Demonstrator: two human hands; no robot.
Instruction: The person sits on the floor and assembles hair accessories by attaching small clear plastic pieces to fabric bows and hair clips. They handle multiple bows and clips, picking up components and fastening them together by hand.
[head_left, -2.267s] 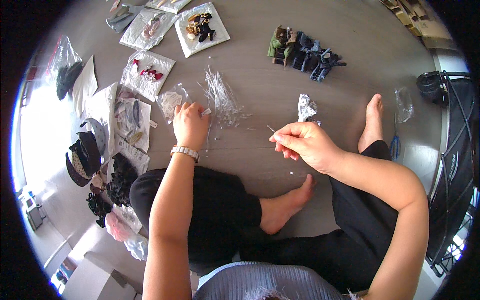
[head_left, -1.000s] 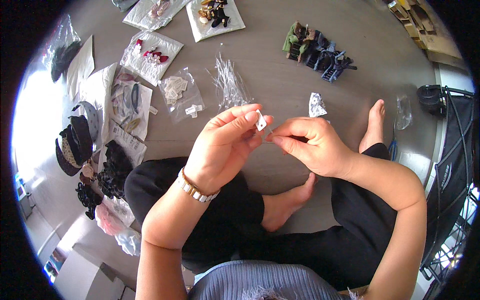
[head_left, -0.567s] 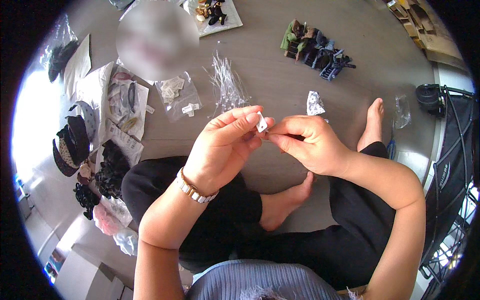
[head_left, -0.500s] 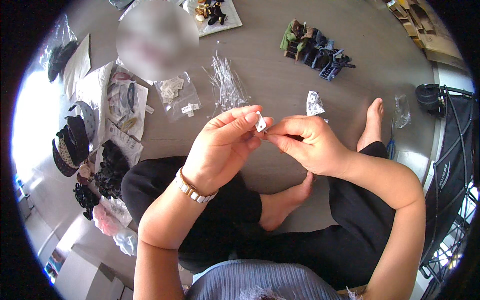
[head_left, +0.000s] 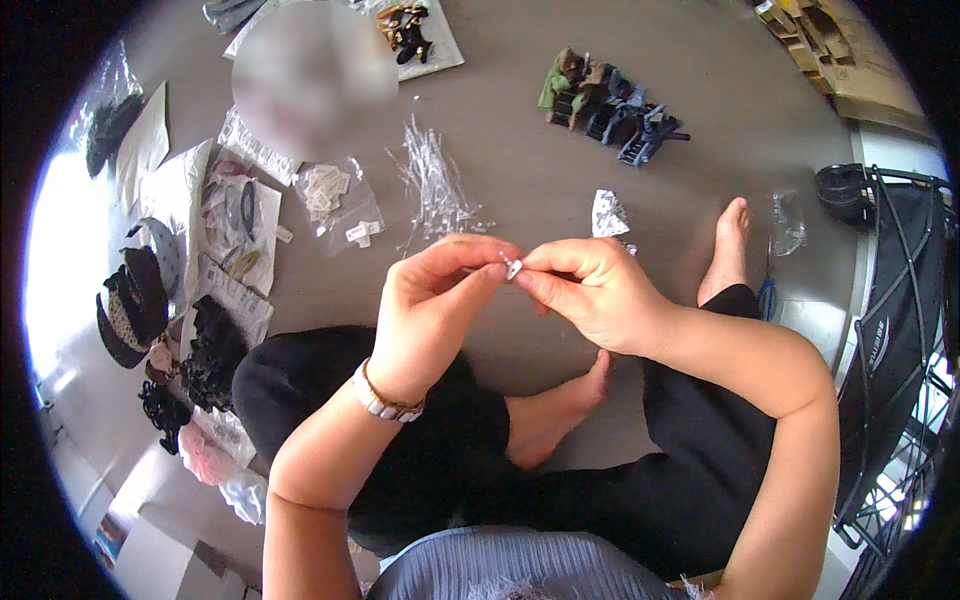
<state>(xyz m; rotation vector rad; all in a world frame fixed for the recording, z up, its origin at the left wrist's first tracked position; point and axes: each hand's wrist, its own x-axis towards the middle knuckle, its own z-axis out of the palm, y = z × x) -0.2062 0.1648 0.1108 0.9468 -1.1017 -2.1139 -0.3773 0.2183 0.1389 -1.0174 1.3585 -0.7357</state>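
Observation:
A small white tag [head_left: 514, 269] is held up between my two hands, above my crossed legs. My left hand [head_left: 428, 298] is closed in a pinch, its thumb and forefinger meeting at the tag's left edge. A thin clear bit shows at those fingertips, too small to make out. From the other side my right hand [head_left: 597, 298] pinches at the tag with thumb and forefinger, its other fingers curled in. Just beyond my hands lie a bundle of thin clear tag strings [head_left: 440, 190] and a clear bag with white tags [head_left: 340, 200].
Clustered hair claw clips [head_left: 615, 105] lie on the floor ahead, with a small patterned packet [head_left: 609, 213] closer in. Headbands [head_left: 140, 290] and black scrunchies [head_left: 212, 350] are piled at left. A black folding frame [head_left: 870, 330] stands at right; cardboard boxes [head_left: 835, 60] are behind it.
My hands have come closer together, and the tag has turned so less of its face shows. My left fingers have shifted to a tighter pinch. The view has moved slightly.

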